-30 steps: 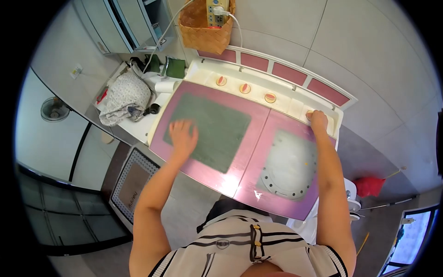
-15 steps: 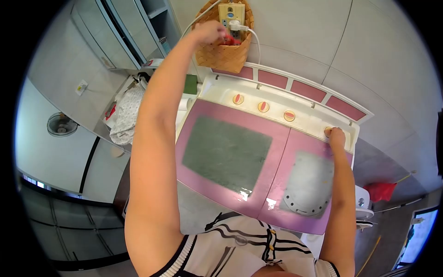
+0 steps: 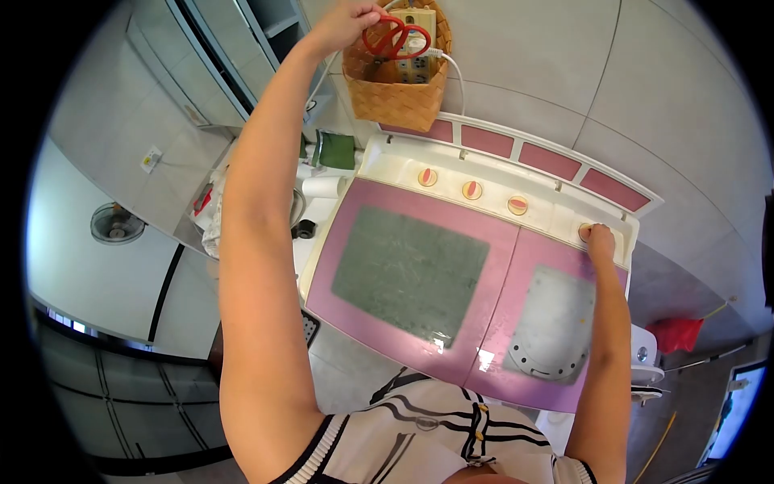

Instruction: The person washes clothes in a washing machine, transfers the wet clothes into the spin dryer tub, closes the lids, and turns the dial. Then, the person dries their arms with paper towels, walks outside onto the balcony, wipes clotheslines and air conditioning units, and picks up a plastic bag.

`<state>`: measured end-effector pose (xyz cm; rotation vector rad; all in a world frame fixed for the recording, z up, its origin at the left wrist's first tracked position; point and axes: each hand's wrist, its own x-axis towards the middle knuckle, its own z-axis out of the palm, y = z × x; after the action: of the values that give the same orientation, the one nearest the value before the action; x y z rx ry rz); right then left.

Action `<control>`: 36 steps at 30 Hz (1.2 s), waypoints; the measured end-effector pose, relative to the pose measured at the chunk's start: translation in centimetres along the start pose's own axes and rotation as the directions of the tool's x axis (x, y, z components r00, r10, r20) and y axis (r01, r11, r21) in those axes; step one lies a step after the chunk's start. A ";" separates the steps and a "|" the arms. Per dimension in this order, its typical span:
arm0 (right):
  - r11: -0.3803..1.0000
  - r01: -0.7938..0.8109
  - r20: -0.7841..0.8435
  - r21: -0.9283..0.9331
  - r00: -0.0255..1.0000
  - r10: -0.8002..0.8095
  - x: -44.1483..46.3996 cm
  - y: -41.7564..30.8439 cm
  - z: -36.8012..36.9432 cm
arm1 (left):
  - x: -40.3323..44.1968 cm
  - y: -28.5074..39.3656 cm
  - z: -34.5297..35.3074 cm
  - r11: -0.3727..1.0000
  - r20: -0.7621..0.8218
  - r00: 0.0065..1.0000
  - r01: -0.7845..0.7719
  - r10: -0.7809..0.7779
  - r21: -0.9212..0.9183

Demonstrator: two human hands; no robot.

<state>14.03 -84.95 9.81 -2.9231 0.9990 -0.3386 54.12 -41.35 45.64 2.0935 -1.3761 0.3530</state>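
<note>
My left hand [image 3: 348, 24] is raised at the top, pinching one handle loop of red-handled scissors [image 3: 394, 38]. The scissors hang over a woven basket [image 3: 395, 103] on the wall, their blades pointing down into it. Behind them in the basket is a power strip [image 3: 415, 71] with a white plug [image 3: 427, 52] in it. My right hand [image 3: 600, 241] grips the rightmost knob [image 3: 584, 232] on the panel of a pink-and-white twin-tub washing machine [image 3: 497, 302]. Both of its lids are down.
Three more knobs, one of them the middle knob [image 3: 472, 190], line the panel. Left of the machine are a green packet [image 3: 334, 151] and a white roll [image 3: 322, 187]. A small fan [image 3: 116, 223] is farther left. A red cloth [image 3: 676, 334] hangs at right.
My left hand has lifted the red scissors up out of the basket, so their handles now show above the rim. My right hand stays at the rightmost knob. The view has shifted slightly.
</note>
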 end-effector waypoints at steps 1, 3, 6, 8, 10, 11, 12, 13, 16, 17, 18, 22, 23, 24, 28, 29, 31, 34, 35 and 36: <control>1.000 0.012 -0.008 -0.003 1.000 -0.012 0.0 0.1 0.0 | -0.9 1.7 1.1 0.999 -0.004 0.999 0.040 -0.040 -0.011; 0.999 0.036 -0.020 -0.006 0.999 -0.036 -0.2 -0.1 -0.1 | -1.9 3.1 2.7 0.990 0.004 0.992 0.128 -0.128 0.053; 0.999 0.043 -0.048 0.012 0.998 -0.043 -0.7 -0.4 -0.7 | -3.7 3.2 5.7 0.936 -0.115 0.993 0.037 0.003 0.350; 0.999 0.038 -0.054 0.014 0.998 -0.038 -0.6 -0.3 -0.4 | -4.9 3.3 6.5 0.943 -0.165 0.982 0.139 -0.092 0.301; 0.999 0.040 -0.056 0.024 0.998 -0.039 -0.3 -0.2 -0.3 | -5.6 2.5 6.7 0.930 -0.144 0.969 0.235 -0.201 0.283; 0.998 0.045 -0.054 0.033 0.998 -0.043 -0.4 -0.1 -0.4 | -5.9 1.7 6.8 0.948 -0.137 0.959 0.269 -0.248 0.169; 0.998 0.050 -0.053 0.041 0.997 -0.047 -0.6 -0.2 -0.6 | -6.6 2.0 6.9 0.935 -0.171 0.954 0.281 -0.247 0.216; 0.998 0.044 -0.045 0.045 0.998 -0.042 -0.3 -0.4 -0.7 | -7.0 2.5 7.0 0.920 -0.209 0.948 0.290 -0.239 0.263; 0.999 0.012 -0.017 0.045 1.000 -0.011 -0.6 -0.5 -0.6 | -9.1 2.6 8.4 0.882 -0.345 0.935 0.225 -0.077 0.414; 0.999 -0.004 -0.020 0.040 1.000 0.005 -0.5 -0.5 -0.5 | -10.4 4.8 9.0 0.852 -0.406 0.913 0.241 -0.037 0.465; 0.999 0.014 -0.039 0.040 0.999 -0.012 -0.7 -0.3 -0.6 | -12.1 6.1 9.7 0.886 -0.411 0.911 0.168 0.028 0.432; 1.000 0.012 -0.038 0.026 0.999 -0.011 -0.4 0.4 0.5 | -24.1 12.8 14.5 0.953 -0.359 0.933 0.132 -0.026 0.273; 0.999 0.012 -0.037 0.038 0.999 -0.010 -0.6 0.3 0.4 | -28.5 12.1 16.9 0.924 -0.386 0.918 0.224 -0.093 0.311; 0.999 0.012 -0.038 0.051 0.999 -0.011 -0.5 0.2 0.1 | -33.1 11.7 19.0 0.860 -0.400 0.885 0.384 -0.238 0.337; 0.984 0.023 0.027 0.178 0.999 -0.028 -0.5 1.1 -0.8 | -47.1 10.6 24.5 0.145 -0.517 0.202 0.978 -0.832 0.148; 0.959 0.003 0.076 0.284 0.997 -0.025 0.2 2.1 -1.2 | -48.2 10.2 25.6 0.088 -0.580 0.153 0.986 -0.800 0.139; 0.920 -0.055 0.086 0.388 0.996 0.023 0.8 4.2 -1.2 | -49.8 9.7 26.6 -0.023 -0.696 0.064 0.993 -0.716 0.115; 0.932 -0.130 0.032 0.339 0.991 0.126 1.0 6.3 -1.4 | -47.5 9.6 26.3 -0.166 -0.707 -0.170 0.983 -0.687 -0.075; 0.944 -0.152 0.061 0.291 0.988 0.140 0.9 6.5 -1.7 | -47.1 9.7 26.3 -0.210 -0.714 -0.215 0.973 -0.666 -0.096; 0.955 -0.171 0.087 0.243 0.984 0.154 0.8 6.4 -2.1 | -46.6 9.9 26.3 -0.238 -0.728 -0.246 0.964 -0.640 -0.116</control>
<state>10.36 -90.47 11.32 -2.5912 1.0907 -0.3304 22.65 -25.79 4.03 2.4123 1.1831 0.6319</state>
